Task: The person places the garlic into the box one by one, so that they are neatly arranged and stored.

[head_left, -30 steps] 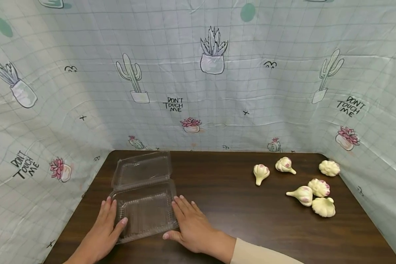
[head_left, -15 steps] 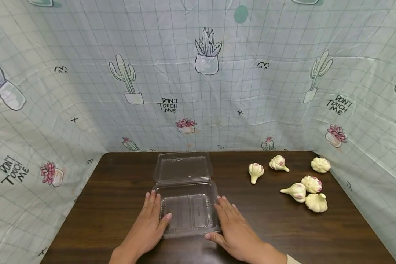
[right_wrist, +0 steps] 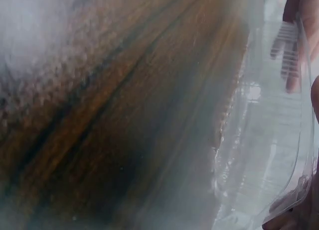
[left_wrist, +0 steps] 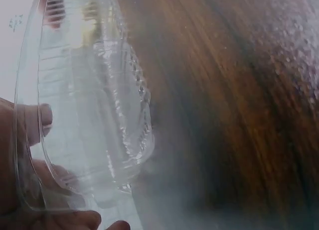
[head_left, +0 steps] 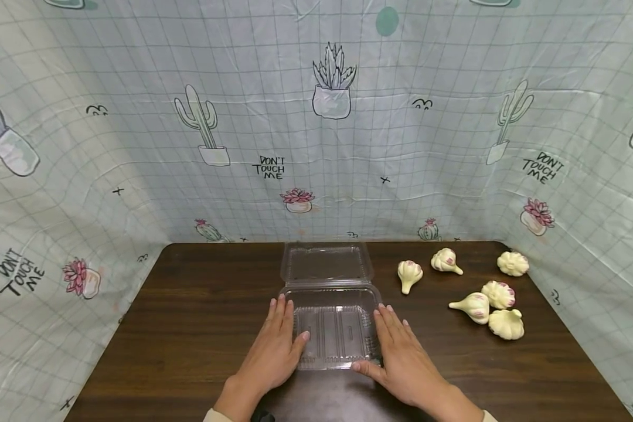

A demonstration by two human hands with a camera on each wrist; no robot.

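1. Pale sleeve cuffs (head_left: 217,416) are partly seen at both wrists, on the near side of the clear plastic container (head_left: 337,340).
2. The left hand (head_left: 273,354) is set along the container's left side. The fingers are extended, the thumb is spread apart, and nothing is gripped.
3. The right hand (head_left: 403,366) is set along the container's right side. The fingers are extended, the thumb is directed toward the near edge, and nothing is gripped.
4. The container is rested, base down, on the dark wood table (head_left: 190,334), between both hands.
5. Three garlic bulbs (head_left: 473,308) are grouped closely, well to the right of the container.
6. The lid (head_left: 327,265) is folded back from the container's far edge.
7. Three more bulbs (head_left: 409,275) are spaced apart, beyond and right of the container's base.
8. A cactus-printed cloth (head_left: 242,70) is hung behind the container.
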